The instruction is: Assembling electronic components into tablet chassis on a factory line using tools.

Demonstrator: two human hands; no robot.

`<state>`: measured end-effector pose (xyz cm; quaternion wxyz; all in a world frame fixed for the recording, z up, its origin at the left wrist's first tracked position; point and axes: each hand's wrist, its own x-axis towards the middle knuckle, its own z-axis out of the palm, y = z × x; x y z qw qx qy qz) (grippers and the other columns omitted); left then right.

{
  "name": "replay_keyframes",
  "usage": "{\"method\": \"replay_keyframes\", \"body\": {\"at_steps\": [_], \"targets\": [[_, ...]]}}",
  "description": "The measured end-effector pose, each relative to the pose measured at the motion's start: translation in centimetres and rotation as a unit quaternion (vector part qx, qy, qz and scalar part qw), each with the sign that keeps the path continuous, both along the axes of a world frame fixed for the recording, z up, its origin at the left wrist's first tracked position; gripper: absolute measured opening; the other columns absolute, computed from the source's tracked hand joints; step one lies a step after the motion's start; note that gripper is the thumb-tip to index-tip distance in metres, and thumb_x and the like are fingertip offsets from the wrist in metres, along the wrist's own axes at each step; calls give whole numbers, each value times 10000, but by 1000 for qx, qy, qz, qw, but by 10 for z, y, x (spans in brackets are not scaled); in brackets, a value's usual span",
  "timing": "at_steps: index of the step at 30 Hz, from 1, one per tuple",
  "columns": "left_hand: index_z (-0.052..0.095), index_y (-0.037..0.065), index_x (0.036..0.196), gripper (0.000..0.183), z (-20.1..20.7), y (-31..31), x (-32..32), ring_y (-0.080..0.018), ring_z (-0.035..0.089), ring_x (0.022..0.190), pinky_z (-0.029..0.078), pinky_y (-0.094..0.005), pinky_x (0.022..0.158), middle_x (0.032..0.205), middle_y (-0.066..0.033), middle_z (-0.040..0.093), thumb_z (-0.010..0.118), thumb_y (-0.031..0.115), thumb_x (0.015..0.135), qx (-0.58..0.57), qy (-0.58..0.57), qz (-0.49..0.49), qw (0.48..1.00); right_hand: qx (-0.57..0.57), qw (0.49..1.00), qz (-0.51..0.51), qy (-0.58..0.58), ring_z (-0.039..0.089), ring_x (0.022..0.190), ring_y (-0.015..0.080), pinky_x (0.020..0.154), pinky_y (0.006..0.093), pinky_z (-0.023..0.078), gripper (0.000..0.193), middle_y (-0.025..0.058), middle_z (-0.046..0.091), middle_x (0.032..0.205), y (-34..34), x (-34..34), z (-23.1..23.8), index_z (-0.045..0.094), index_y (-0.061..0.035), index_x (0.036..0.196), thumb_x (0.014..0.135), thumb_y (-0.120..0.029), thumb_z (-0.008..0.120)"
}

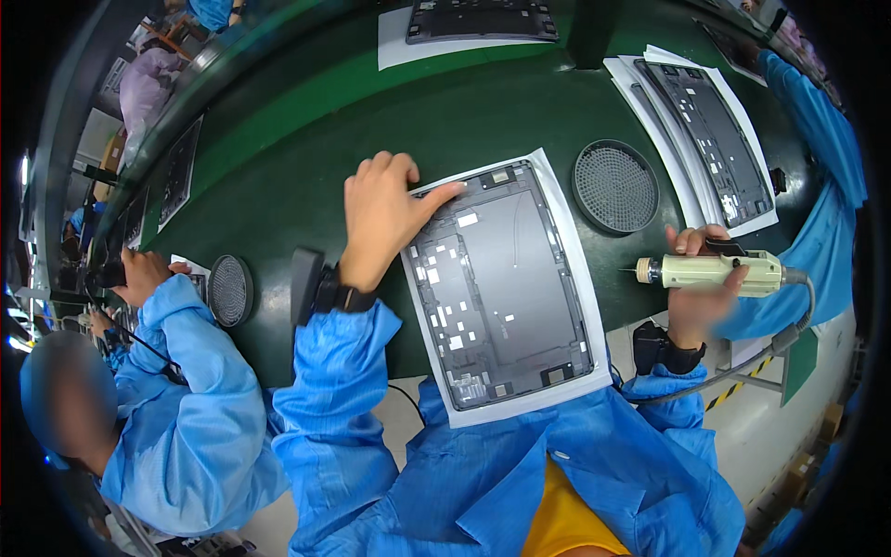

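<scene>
A dark grey tablet-like housing (520, 278) with several small white patches lies on a white sheet (568, 237), slanted before me and reaching over the table's near edge. At its far left corner is my left hand (385, 209), open, the thumb stretched across the rim and the fingers off to the left. To the right of the housing, my right hand (698, 302) is wrapped round a pale green electric screwdriver (719, 271). Its thin bit points left and stays apart from the housing. Blur covers part of that hand.
A round black gridded dish (615, 187) stands right of the housing. Beyond it, another housing (710, 139) lies on stacked white sheets, with a blue sleeve (821, 139) alongside. One more housing (478, 19) is at the far edge. On the left, a co-worker (186, 390) sits near another dish (230, 291).
</scene>
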<state>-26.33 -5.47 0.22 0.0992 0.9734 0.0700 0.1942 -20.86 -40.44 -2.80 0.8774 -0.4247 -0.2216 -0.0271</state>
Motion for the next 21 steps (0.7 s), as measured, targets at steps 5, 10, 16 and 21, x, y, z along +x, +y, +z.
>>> {"method": "replay_keyframes", "body": {"at_steps": [5, 10, 16, 21], "targets": [[543, 35, 563, 461, 36, -30, -89, -308, 513, 497, 390, -374, 458, 506, -130, 496, 620, 446, 757, -76, 61, 151, 984, -13, 997, -28, 69, 477, 773, 232, 862, 450, 373, 609, 105, 479, 766, -17, 3, -11, 431, 14, 1122, 867, -533, 355], [632, -1, 704, 472, 2, -68, -198, -291, 568, 518, 436, -367, 516, 550, -188, 553, 496, 421, 864, -276, 334, 104, 895, 0, 996, -9, 85, 456, 813, 218, 877, 441, 329, 561, 98, 460, 805, -16, 2, -18, 414, 5, 1125, 874, -495, 380], [552, -40, 966, 396, -38, -148, -205, -127, 552, 745, 444, -264, 675, 807, -75, 606, 363, 308, 951, -731, -32, 211, 649, -9, 997, 3, 75, 464, 795, 208, 840, 417, 366, 496, 96, 473, 799, -14, 0, -17, 437, -4, 1096, 901, -451, 348], [514, -12, 824, 308, -18, -102, -184, -149, 492, 558, 407, -297, 521, 600, -76, 525, 393, 247, 940, -545, -20, 244, 802, -17, 997, -3, 74, 473, 802, 203, 828, 401, 394, 489, 102, 477, 809, -20, 1, -22, 428, 14, 1110, 910, -425, 343]]}}
